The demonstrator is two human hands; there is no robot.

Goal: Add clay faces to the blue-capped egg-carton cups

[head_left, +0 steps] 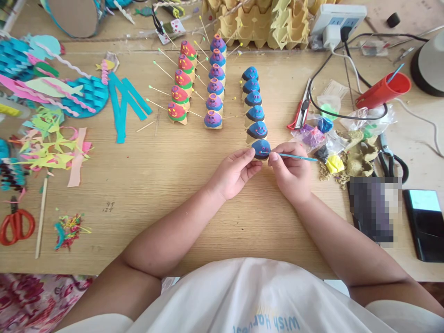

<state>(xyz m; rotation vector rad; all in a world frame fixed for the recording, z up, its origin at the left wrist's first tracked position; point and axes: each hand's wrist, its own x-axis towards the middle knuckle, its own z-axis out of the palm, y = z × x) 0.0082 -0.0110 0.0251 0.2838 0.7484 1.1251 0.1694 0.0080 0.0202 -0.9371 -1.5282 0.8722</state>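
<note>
A row of blue clay-covered egg-carton cups (256,130) with small faces runs away from me along the table. At its near end, my left hand (239,173) steadies the closest blue cup (261,147), thumb and fingers against its left side. My right hand (290,171) pinches a thin blue stick (301,157), whose tip touches the face of that same cup. To the left stand a row of purple-and-blue cups (212,119) and a row of red-and-green cups (177,112), both with pins sticking out like feelers.
Right of my hands lie bagged clay lumps (335,163), a red box cutter (301,108), a red cup (383,90), black scissors (391,159) and a phone (423,226). Paper scraps (52,148) and red scissors (16,222) are on the left. Egg cartons (260,23) and a power strip (342,18) sit behind.
</note>
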